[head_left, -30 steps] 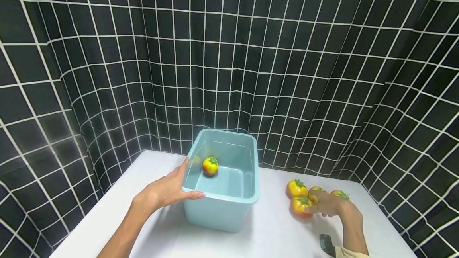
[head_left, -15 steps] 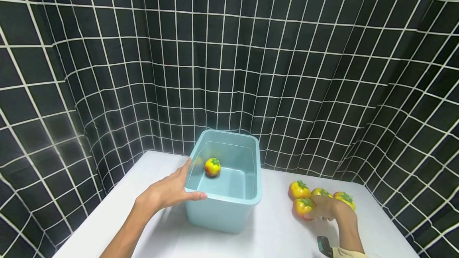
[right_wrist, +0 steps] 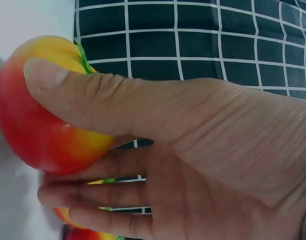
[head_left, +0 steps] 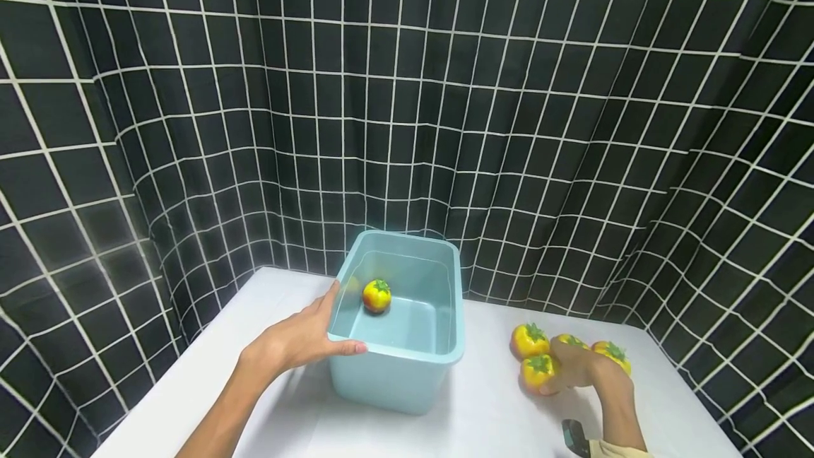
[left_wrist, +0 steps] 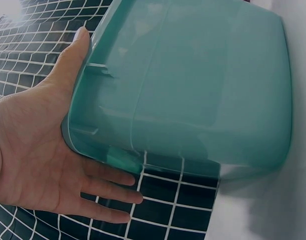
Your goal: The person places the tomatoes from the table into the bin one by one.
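Note:
A light blue plastic bin stands upright on the table, with one persimmon inside, red and yellow with a green leafy top. My left hand rests at the bin's near left corner, thumb along the front rim and fingers straight against the outer left side. In the left wrist view those fingers are spread. To the right of the bin, my right hand pinches the nearest persimmon of a small cluster. The right wrist view has the thumb across this persimmon; the index fingertip is hidden behind it.
Other persimmons lie close around the right hand: one behind the held fruit, one partly covered by the hand and one farther right. The white tabletop meets a black curtain with white grid lines.
The right hand has shifted slightly left and closed on the nearest persimmon, whose green top has tilted a little. The left hand keeps its place on the bin.

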Demonstrator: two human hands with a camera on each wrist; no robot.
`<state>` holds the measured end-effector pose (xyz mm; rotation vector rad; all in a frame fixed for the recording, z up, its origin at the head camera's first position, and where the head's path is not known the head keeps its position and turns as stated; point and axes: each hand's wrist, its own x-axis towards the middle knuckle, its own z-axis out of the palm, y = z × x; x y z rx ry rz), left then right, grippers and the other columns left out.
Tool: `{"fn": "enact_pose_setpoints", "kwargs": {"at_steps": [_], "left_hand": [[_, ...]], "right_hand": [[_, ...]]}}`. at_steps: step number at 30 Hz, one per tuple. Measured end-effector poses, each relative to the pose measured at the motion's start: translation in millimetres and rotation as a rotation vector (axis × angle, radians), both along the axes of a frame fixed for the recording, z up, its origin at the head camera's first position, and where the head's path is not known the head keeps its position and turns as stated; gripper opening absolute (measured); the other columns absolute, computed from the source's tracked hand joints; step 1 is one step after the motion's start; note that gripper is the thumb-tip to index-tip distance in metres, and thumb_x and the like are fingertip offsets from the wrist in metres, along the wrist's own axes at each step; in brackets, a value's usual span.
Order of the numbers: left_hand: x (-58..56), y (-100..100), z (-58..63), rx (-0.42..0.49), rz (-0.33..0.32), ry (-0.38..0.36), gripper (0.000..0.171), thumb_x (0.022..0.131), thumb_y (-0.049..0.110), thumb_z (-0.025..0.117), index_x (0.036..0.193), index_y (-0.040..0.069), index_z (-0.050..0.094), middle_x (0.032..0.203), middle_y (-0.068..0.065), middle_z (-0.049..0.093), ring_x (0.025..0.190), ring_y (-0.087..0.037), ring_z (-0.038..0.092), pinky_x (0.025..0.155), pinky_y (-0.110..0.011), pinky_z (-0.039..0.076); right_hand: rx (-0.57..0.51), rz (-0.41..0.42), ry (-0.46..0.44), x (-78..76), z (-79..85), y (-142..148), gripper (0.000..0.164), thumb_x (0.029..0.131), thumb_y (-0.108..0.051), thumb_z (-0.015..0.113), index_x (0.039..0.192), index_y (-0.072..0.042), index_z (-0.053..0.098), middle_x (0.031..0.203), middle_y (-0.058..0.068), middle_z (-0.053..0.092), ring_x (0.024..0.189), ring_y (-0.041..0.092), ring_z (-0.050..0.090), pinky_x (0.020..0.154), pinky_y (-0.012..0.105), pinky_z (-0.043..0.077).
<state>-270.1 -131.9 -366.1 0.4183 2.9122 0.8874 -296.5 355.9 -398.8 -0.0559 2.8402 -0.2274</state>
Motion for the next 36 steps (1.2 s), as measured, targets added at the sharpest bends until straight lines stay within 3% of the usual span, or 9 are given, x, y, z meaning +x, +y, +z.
{"fn": "enact_pose_setpoints", "kwargs": {"at_steps": [3, 6, 10, 14, 18, 21, 25, 28, 36], "left_hand": [[1.3, -0.7, -0.4, -0.006, -0.001, 0.001, 0.137, 0.076, 0.084, 0.071, 0.169, 0.012, 0.000, 0.174, -0.017, 0.023, 0.157, -0.039, 0.035, 0.118, -0.065, 0.040], [2.0, -1.0, 0.4, -0.005, 0.000, 0.005, 0.137, 0.076, 0.084, 0.071, 0.170, 0.013, 0.001, 0.174, -0.017, 0.025, 0.156, -0.039, 0.037, 0.116, -0.065, 0.042], [1.9, -1.4, 1.1, -0.004, -0.001, 0.004, 0.136, 0.076, 0.083, 0.071, 0.170, 0.013, 0.000, 0.174, -0.017, 0.025, 0.157, -0.039, 0.037, 0.116, -0.065, 0.042], [1.6, -1.5, 0.9, -0.006, 0.000, 0.000, 0.137, 0.076, 0.083, 0.071, 0.169, 0.012, 0.000, 0.174, -0.018, 0.024, 0.157, -0.040, 0.035, 0.117, -0.065, 0.040], [0.6, -1.2, -0.3, -0.005, 0.002, -0.005, 0.138, 0.076, 0.084, 0.071, 0.169, 0.013, 0.000, 0.174, -0.017, 0.023, 0.158, -0.038, 0.034, 0.118, -0.065, 0.040], [0.1, -1.1, -0.8, -0.005, 0.005, -0.009, 0.138, 0.075, 0.084, 0.071, 0.169, 0.013, 0.000, 0.175, -0.015, 0.023, 0.159, -0.037, 0.034, 0.119, -0.064, 0.039], [-0.9, -1.3, -1.3, -0.003, 0.005, -0.010, 0.137, 0.075, 0.084, 0.072, 0.170, 0.013, 0.001, 0.175, -0.015, 0.024, 0.158, -0.036, 0.035, 0.118, -0.064, 0.040], [-1.2, -1.6, -1.6, -0.008, 0.001, -0.005, 0.137, 0.076, 0.084, 0.071, 0.169, 0.012, 0.002, 0.174, -0.017, 0.025, 0.158, -0.037, 0.036, 0.117, -0.064, 0.041], [-1.5, -2.0, -1.6, -0.012, -0.002, -0.007, 0.137, 0.075, 0.084, 0.071, 0.169, 0.012, 0.001, 0.174, -0.016, 0.024, 0.158, -0.037, 0.035, 0.119, -0.064, 0.040]], "right_hand": [[-0.031, -0.002, 0.016, 1.1, 1.5, -1.6, 0.099, 0.079, -0.044, 0.087, 0.151, 0.007, 0.043, 0.149, 0.036, 0.051, 0.139, 0.062, 0.042, 0.111, 0.082, 0.030], [-0.065, 0.005, 0.041, 1.3, 3.9, -2.9, 0.099, 0.080, -0.038, 0.087, 0.153, 0.007, 0.039, 0.151, 0.036, 0.049, 0.139, 0.060, 0.045, 0.109, 0.079, 0.037], [-0.117, 0.029, 0.097, 0.5, 9.7, -5.0, 0.083, 0.075, -0.030, 0.091, 0.140, -0.001, 0.048, 0.128, 0.023, 0.067, 0.114, 0.041, 0.065, 0.099, 0.066, 0.053], [-0.156, 0.057, 0.179, -0.2, 15.7, -7.9, 0.080, 0.068, -0.028, 0.095, 0.133, -0.004, 0.054, 0.110, 0.010, 0.072, 0.097, 0.024, 0.067, 0.091, 0.057, 0.059], [-0.179, 0.101, 0.277, 0.8, 18.5, -10.0, 0.089, 0.073, -0.033, 0.093, 0.144, 0.003, 0.053, 0.117, 0.016, 0.073, 0.102, 0.026, 0.070, 0.096, 0.059, 0.058], [-0.205, 0.130, 0.344, 2.2, 19.9, -11.4, 0.086, 0.078, -0.039, 0.090, 0.143, 0.005, 0.054, 0.119, 0.015, 0.073, 0.101, 0.023, 0.069, 0.095, 0.056, 0.059], [-0.223, 0.131, 0.397, 4.8, 24.6, -15.6, 0.082, 0.078, -0.050, 0.089, 0.135, 0.001, 0.059, 0.106, 0.007, 0.074, 0.089, 0.017, 0.065, 0.082, 0.043, 0.060], [-0.223, 0.099, 0.418, 6.6, 29.7, -21.2, 0.078, 0.078, -0.060, 0.086, 0.126, -0.004, 0.060, 0.094, 0.002, 0.071, 0.080, 0.015, 0.060, 0.071, 0.033, 0.053], [-0.135, 0.113, 0.632, 9.8, 37.7, -36.8, 0.067, 0.081, -0.064, 0.079, 0.114, -0.010, 0.056, 0.077, -0.002, 0.063, 0.067, 0.014, 0.051, 0.060, 0.025, 0.042]]}}
